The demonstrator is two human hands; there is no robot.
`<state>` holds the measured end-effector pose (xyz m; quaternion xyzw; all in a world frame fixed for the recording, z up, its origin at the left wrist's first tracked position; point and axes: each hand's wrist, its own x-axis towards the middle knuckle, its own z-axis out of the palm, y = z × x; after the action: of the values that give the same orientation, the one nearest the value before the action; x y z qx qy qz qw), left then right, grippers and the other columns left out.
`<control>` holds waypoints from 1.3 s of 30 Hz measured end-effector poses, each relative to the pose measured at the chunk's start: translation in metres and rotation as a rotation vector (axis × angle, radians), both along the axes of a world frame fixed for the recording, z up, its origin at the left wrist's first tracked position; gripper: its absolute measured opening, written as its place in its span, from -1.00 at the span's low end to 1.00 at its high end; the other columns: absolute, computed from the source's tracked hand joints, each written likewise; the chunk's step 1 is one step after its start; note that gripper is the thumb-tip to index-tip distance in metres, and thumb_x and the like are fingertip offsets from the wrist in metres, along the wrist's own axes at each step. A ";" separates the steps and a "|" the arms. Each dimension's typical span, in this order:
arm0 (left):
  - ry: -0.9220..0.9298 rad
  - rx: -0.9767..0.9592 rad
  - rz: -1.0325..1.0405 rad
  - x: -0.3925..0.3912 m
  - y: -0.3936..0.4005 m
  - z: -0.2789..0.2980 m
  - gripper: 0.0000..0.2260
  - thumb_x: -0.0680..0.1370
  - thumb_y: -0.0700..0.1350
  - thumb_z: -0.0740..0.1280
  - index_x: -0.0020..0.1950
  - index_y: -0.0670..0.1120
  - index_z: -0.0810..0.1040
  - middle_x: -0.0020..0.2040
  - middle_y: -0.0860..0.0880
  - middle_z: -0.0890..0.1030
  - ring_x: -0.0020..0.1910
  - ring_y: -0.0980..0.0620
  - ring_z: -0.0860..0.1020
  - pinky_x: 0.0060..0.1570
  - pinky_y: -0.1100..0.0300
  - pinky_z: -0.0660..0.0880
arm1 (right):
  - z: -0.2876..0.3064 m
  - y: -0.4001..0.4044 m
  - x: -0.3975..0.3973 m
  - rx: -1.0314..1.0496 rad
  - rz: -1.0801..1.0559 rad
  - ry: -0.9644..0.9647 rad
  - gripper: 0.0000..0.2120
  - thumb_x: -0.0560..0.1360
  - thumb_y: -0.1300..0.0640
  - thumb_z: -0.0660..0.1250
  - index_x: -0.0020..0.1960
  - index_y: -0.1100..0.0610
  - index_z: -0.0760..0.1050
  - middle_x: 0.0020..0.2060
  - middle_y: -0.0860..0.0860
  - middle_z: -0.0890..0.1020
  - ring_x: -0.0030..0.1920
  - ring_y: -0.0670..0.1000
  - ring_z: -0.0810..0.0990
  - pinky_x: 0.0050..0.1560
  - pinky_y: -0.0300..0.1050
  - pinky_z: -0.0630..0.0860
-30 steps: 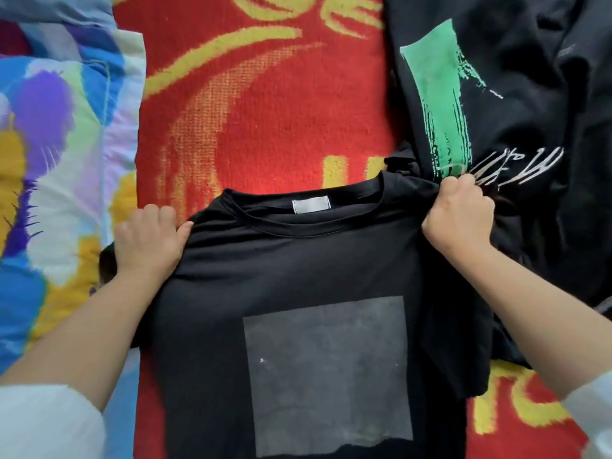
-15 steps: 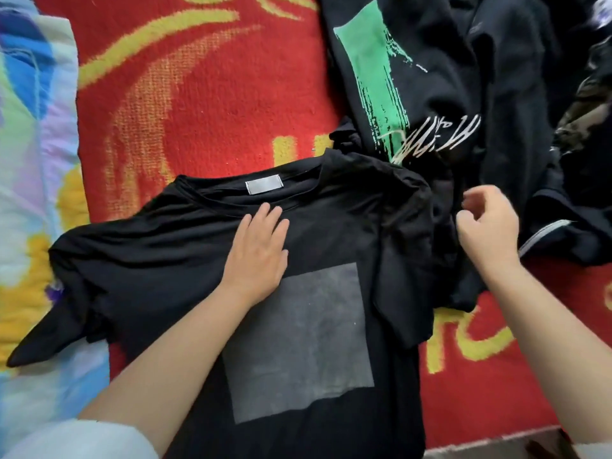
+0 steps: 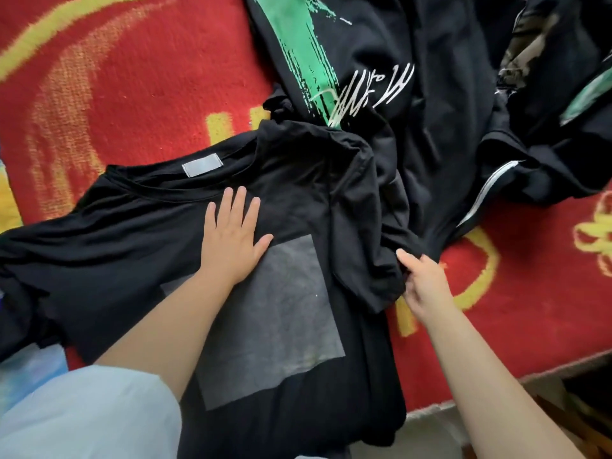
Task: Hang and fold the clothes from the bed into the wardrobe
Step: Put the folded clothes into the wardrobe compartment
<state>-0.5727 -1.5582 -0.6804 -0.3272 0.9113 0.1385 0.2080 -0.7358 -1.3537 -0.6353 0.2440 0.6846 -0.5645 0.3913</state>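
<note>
fingers flat and fingers pinching: black t-shirt on red blanket

fingers (image 3: 237,207) of the left hand (image 3: 231,243): spread and laid flat, palm down, on the chest of the black t-shirt (image 3: 139,246), just below the collar; gripping nothing.

right hand (image 3: 422,281): fingers curled closed around the bunched right sleeve (image 3: 371,246) of the same shirt, at its hem; fingertips hidden in the fabric.

black t-shirt: face up on the red blanket (image 3: 132,94), collar away from the person, grey neck label (image 3: 201,167) showing inside the collar, large grey square print (image 3: 275,323) on the front, partly under the left forearm. its other sleeve lies stretched out toward the left edge of the view.

pile of dark clothes (image 3: 463,111): heaped on the blanket beyond and beside the right sleeve, touching it; top item a black garment with a green brush-stroke print (image 3: 298,44) and white script; another piece with a white stripe (image 3: 486,190).

pale blue sleeve (image 3: 82,415): on the left arm, lower left.

containers: wardrobe not in view.
</note>
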 end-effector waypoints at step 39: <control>0.389 0.434 0.866 0.015 0.019 0.019 -0.88 0.57 -0.15 0.24 0.01 -0.19 0.50 -0.13 -0.10 0.42 -0.11 -0.05 0.39 -0.25 0.31 0.15 | 0.019 -0.136 -0.052 0.358 2.164 1.564 -0.70 0.28 0.13 0.04 -0.38 0.15 0.54 -0.30 0.03 0.63 -0.05 0.14 0.65 -0.02 -0.06 0.47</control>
<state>-0.5579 -1.5397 -0.6617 -0.5915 0.6647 0.4558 0.0215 -0.7873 -1.4900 -0.6159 -0.7509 0.6378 0.1317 0.1097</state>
